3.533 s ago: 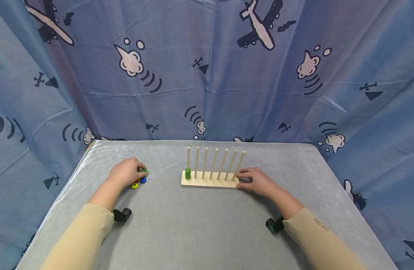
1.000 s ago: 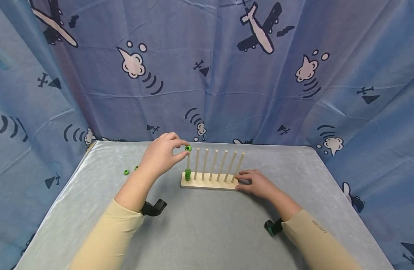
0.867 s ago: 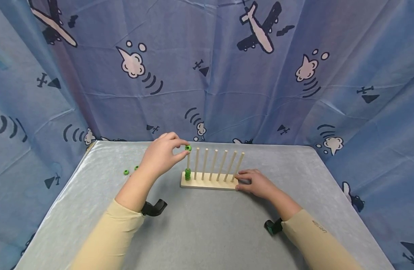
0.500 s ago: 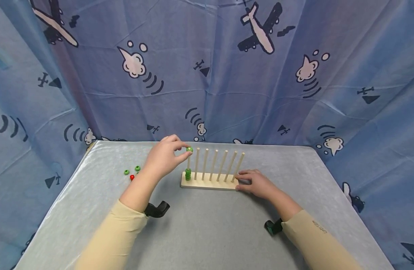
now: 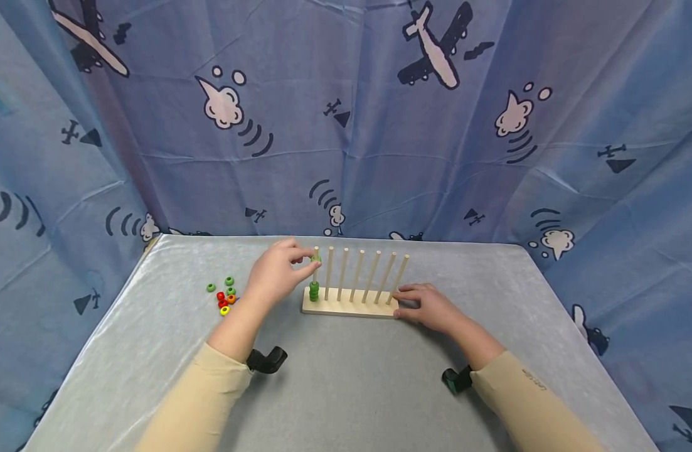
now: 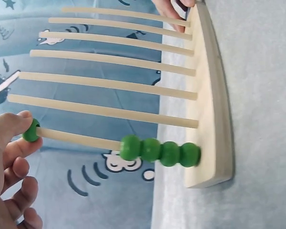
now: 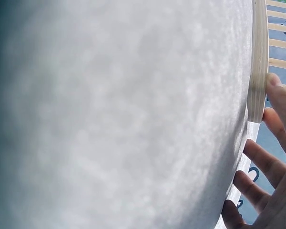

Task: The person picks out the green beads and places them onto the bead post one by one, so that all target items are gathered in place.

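Pegs: 7 | threaded green beads: 4 | pinched bead: 1

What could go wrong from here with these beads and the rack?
The left hand pinches a green bead high on a peg, so it might slip. The right hand holds only one end of the rack, so it could shift. Loose beads lie near the left forearm, which might knock them.

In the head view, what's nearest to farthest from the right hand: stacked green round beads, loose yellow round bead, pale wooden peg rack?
1. Peg rack: right hand touches its right end.
2. Stacked green beads: rack's left end.
3. Yellow bead: farther left.
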A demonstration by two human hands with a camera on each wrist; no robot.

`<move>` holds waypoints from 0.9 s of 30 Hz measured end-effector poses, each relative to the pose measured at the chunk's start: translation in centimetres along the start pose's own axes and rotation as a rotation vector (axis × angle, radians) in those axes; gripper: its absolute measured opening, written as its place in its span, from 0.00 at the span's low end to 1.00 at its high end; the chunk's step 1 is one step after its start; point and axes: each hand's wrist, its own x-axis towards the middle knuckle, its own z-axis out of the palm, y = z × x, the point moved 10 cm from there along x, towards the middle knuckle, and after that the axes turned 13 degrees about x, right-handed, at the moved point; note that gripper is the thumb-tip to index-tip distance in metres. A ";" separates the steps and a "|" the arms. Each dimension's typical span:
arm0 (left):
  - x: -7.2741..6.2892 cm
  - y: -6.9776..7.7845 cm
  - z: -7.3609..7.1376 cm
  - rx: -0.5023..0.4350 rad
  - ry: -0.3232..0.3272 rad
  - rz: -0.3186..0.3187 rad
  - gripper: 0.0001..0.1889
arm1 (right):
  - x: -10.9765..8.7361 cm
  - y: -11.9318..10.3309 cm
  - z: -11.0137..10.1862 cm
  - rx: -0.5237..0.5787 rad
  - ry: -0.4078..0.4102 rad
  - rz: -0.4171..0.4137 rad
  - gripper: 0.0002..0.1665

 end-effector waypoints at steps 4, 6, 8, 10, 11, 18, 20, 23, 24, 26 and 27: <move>-0.3 -0.5 1.1 -0.024 -0.021 -0.013 0.14 | 0.0 0.0 0.0 -0.003 0.000 0.000 0.33; -0.4 -0.7 1.6 -0.028 -0.029 -0.015 0.14 | 0.0 -0.1 0.0 -0.008 0.003 -0.009 0.33; -0.5 -1.0 2.0 -0.030 -0.035 -0.020 0.14 | 0.0 0.0 -0.1 -0.003 0.008 -0.006 0.32; -0.5 -1.2 2.5 -0.026 -0.044 -0.026 0.14 | 0.0 -0.1 -0.2 -0.008 0.009 -0.013 0.32; -0.6 -1.3 2.8 -0.029 -0.052 -0.031 0.14 | 0.0 -0.1 -0.2 -0.012 0.009 -0.019 0.32; -0.8 -2.2 4.8 -0.035 -0.109 -0.052 0.15 | -0.2 0.0 -0.1 -0.006 0.004 0.001 0.32; -0.9 -2.4 5.3 -0.029 -0.123 -0.060 0.15 | -0.1 0.0 0.0 -0.005 0.005 -0.002 0.32; -1.0 -2.6 5.7 -0.027 -0.124 -0.064 0.15 | -0.1 0.0 0.0 -0.004 0.006 -0.006 0.32; -1.0 -2.7 5.8 -0.030 -0.121 -0.065 0.15 | -0.1 0.0 0.0 -0.005 0.005 -0.007 0.32; -1.1 -2.7 5.9 -0.042 -0.113 -0.069 0.15 | -0.1 -0.1 0.0 -0.004 0.006 -0.007 0.32; -1.2 -2.7 5.9 -0.052 -0.106 -0.069 0.15 | -0.1 -0.1 0.0 0.001 0.006 -0.006 0.32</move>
